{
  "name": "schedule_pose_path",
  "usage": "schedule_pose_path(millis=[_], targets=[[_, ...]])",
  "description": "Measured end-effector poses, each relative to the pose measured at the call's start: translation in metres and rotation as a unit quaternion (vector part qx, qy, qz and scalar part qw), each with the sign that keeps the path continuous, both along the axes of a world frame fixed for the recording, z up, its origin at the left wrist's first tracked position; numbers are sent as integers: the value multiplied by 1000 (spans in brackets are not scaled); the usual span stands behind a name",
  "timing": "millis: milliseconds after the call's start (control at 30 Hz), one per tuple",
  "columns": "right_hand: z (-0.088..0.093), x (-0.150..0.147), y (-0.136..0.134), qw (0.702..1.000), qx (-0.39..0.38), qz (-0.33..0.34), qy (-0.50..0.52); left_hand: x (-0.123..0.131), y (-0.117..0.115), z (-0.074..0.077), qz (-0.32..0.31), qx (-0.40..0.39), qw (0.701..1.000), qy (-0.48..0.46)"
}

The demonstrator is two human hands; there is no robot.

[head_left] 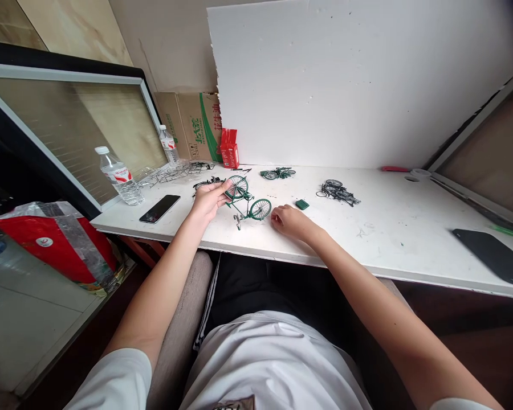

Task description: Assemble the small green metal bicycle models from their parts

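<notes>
1. Nearest the camera, wears a white shirt (273, 364) and sits close up to the counter (389, 233), apparently to reach across the front edge without stretching.
2. Pinches a green model bicycle (248, 197) by one wheel with the left grip (210, 199), near the front of the counter; likely held at the rim to leave frame, handlebar and other wheel uncovered.
3. Holds the bicycle tilted, handlebar end pointing down toward the front edge; cannot tell from this angle whether touching the counter or just above.
4. Places the right grip (287, 221) just beside the free wheel, curled inward, probably for closeness to the bicycle; cannot tell whether closed on something small.
5. Has a small green piece (301, 204) lying just beyond the right grip, apparently set within easy reach.
6. Farther back, has another green bicycle (277, 173) and, to the right, a dark bicycle (340, 193), well apart, perhaps spaced to avoid tangling thin parts.
7. To the left, has a phone (159, 208) lying flat, with a water bottle (123, 181) and black lattice parts (202, 165) behind, seemingly out of the way of the left grip.
</notes>
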State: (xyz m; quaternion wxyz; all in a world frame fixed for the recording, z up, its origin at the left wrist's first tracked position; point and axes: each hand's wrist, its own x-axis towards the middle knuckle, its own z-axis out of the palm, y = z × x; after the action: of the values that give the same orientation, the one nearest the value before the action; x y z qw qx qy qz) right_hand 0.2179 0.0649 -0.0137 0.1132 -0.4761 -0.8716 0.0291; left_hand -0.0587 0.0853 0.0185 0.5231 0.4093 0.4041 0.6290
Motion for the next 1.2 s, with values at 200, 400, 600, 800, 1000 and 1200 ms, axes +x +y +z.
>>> schedule_pose_path(millis=[200, 400, 600, 800, 1000, 1200], targets=[[2, 0, -3, 998, -58, -5, 20, -1, 0, -1, 2, 5, 1000, 10], [3, 10, 3, 993, -105, 26, 53, -5, 2, -1, 5, 4, 1000, 14], [8, 21, 7, 990, -107, 42, 78, -9, 2, 1, 5, 0, 1000, 14], [2, 10, 3, 997, -13, 63, 43, -9, 0, 2, 4, 3, 1000, 10], [-1, -3, -4, 997, 48, 48, -28, -9, 1, 3, 6, 2, 1000, 11], [0, -11, -8, 995, 66, 36, -67, -9, 1, 3, 9, -1, 1000, 9]])
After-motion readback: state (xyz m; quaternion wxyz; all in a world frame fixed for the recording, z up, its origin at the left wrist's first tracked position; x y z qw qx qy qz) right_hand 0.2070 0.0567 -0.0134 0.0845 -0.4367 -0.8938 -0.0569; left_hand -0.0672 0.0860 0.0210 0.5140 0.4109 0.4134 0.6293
